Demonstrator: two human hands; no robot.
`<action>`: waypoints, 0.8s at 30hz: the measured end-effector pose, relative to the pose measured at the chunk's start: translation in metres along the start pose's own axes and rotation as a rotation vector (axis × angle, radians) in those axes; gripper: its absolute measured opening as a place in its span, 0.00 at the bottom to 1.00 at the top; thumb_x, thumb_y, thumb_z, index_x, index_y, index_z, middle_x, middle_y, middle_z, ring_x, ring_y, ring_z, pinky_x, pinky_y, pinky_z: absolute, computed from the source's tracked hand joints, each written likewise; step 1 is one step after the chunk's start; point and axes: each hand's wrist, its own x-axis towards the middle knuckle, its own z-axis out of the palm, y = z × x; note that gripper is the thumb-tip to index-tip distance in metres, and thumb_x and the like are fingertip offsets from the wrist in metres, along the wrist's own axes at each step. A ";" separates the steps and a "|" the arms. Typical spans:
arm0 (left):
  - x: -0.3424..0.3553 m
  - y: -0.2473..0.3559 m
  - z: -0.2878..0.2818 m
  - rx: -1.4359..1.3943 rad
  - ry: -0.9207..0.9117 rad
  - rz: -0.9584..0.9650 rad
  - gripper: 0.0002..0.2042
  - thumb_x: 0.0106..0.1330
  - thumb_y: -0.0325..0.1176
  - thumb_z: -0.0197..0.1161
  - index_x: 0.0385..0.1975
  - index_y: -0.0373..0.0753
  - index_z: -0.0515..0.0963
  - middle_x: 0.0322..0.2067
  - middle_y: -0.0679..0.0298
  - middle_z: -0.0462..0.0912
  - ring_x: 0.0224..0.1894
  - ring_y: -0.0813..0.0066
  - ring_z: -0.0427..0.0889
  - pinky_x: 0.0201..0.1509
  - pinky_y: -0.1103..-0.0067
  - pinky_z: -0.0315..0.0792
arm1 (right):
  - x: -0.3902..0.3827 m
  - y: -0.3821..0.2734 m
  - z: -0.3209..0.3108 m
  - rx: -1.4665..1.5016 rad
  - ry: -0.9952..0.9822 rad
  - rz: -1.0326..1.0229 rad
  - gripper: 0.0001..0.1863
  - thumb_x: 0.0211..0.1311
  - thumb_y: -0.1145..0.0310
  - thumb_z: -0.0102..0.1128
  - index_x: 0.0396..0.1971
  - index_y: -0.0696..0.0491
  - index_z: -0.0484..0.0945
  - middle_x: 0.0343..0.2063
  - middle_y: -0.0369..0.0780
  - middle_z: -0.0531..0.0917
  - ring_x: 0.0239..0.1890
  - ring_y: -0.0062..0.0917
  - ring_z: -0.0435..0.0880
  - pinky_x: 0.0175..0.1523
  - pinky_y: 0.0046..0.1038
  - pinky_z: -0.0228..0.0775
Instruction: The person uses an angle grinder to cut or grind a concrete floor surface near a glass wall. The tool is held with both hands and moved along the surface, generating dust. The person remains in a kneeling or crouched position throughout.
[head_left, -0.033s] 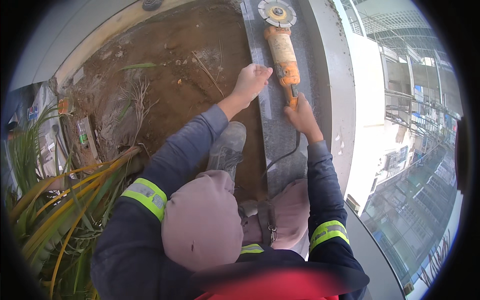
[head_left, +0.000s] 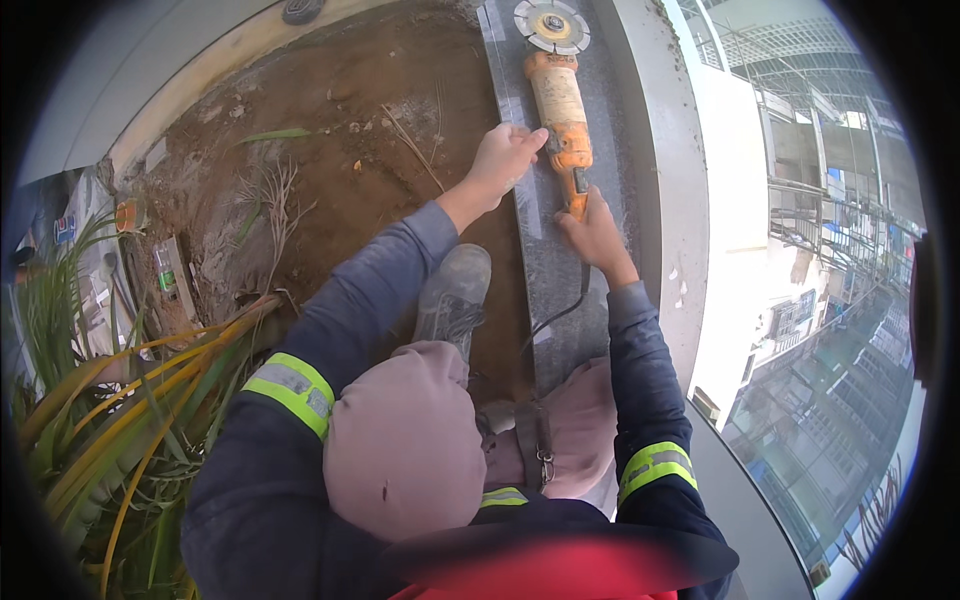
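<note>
My right hand (head_left: 590, 228) grips the rear handle of an orange angle grinder (head_left: 560, 105), worn and dusty, with a segmented cutting disc (head_left: 548, 28) at its far end. The grinder lies lengthwise on a long dark grey stone slab (head_left: 565, 325), its black cord trailing back toward me. My left hand (head_left: 505, 160) is raised at the grinder's left side, fingers bent and closed, fingertips at or just beside the tool's body; whether they touch it or hold anything is unclear.
Brown dirt (head_left: 330, 190) with twigs lies left of the slab. A pale concrete ledge (head_left: 650, 150) runs along the right, scaffolding beyond. Palm fronds (head_left: 120, 420) and a green bottle (head_left: 165, 270) are at the left. My shoe (head_left: 450, 295) rests on the dirt.
The grinder and my right hand have shifted slightly left, toward my left hand, whose fingertips are now a little nearer the tool's body.
</note>
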 end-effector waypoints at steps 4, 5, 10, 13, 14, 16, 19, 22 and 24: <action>0.045 0.015 -0.007 -0.312 -0.165 0.018 0.26 0.74 0.50 0.64 0.55 0.31 0.72 0.40 0.55 0.84 0.42 0.68 0.86 0.42 0.72 0.81 | -0.008 -0.048 0.024 0.262 -0.059 0.069 0.19 0.59 0.68 0.68 0.41 0.64 0.71 0.29 0.50 0.83 0.30 0.40 0.85 0.36 0.38 0.75; 0.050 0.015 -0.013 -0.413 -0.257 -0.022 0.27 0.75 0.52 0.62 0.57 0.31 0.71 0.42 0.55 0.84 0.44 0.66 0.86 0.45 0.70 0.82 | -0.014 -0.066 0.020 0.383 -0.133 0.181 0.19 0.60 0.67 0.68 0.40 0.65 0.71 0.27 0.49 0.82 0.28 0.38 0.84 0.34 0.37 0.75; 0.022 0.010 -0.030 -0.644 -0.445 -0.075 0.27 0.72 0.48 0.64 0.59 0.33 0.68 0.46 0.51 0.83 0.45 0.60 0.88 0.48 0.60 0.88 | -0.055 -0.128 0.012 0.680 -0.299 0.380 0.19 0.62 0.66 0.69 0.38 0.65 0.70 0.18 0.41 0.80 0.18 0.27 0.82 0.25 0.32 0.72; -0.001 0.017 -0.041 -0.586 -0.330 0.020 0.25 0.70 0.43 0.68 0.58 0.34 0.69 0.44 0.53 0.82 0.43 0.62 0.88 0.42 0.63 0.88 | -0.054 -0.119 0.019 0.348 -0.206 0.083 0.26 0.60 0.63 0.72 0.41 0.69 0.70 0.19 0.48 0.81 0.22 0.43 0.85 0.32 0.40 0.76; -0.006 0.018 -0.047 -0.537 -0.257 0.098 0.24 0.69 0.41 0.68 0.57 0.34 0.70 0.43 0.54 0.82 0.42 0.62 0.88 0.42 0.63 0.88 | -0.048 -0.116 0.029 0.190 -0.090 0.054 0.31 0.56 0.60 0.75 0.44 0.70 0.70 0.26 0.55 0.82 0.33 0.55 0.85 0.41 0.46 0.77; -0.011 0.032 -0.056 -0.462 -0.132 0.240 0.23 0.69 0.39 0.69 0.56 0.34 0.70 0.43 0.55 0.82 0.42 0.63 0.88 0.41 0.64 0.88 | -0.037 -0.119 0.047 0.148 0.122 -0.037 0.30 0.54 0.60 0.77 0.44 0.67 0.71 0.31 0.57 0.82 0.38 0.56 0.84 0.42 0.46 0.76; -0.011 0.050 -0.056 -0.394 0.015 0.355 0.21 0.69 0.37 0.69 0.54 0.35 0.70 0.41 0.57 0.82 0.39 0.65 0.87 0.38 0.67 0.87 | -0.020 -0.130 0.050 0.167 0.208 -0.046 0.27 0.51 0.61 0.77 0.42 0.64 0.73 0.36 0.58 0.82 0.43 0.55 0.83 0.45 0.47 0.76; -0.001 0.058 -0.060 -0.328 0.099 0.388 0.20 0.68 0.36 0.70 0.53 0.35 0.71 0.38 0.59 0.81 0.36 0.68 0.87 0.35 0.69 0.85 | -0.007 -0.144 0.057 0.206 0.173 0.017 0.25 0.51 0.63 0.75 0.39 0.64 0.72 0.37 0.59 0.82 0.43 0.55 0.83 0.46 0.48 0.76; 0.003 0.063 -0.063 -0.290 0.139 0.382 0.19 0.68 0.36 0.71 0.52 0.36 0.72 0.37 0.60 0.80 0.34 0.69 0.86 0.34 0.70 0.84 | -0.001 -0.148 0.060 0.216 0.116 0.051 0.24 0.51 0.64 0.74 0.37 0.65 0.71 0.36 0.60 0.82 0.43 0.55 0.84 0.46 0.48 0.76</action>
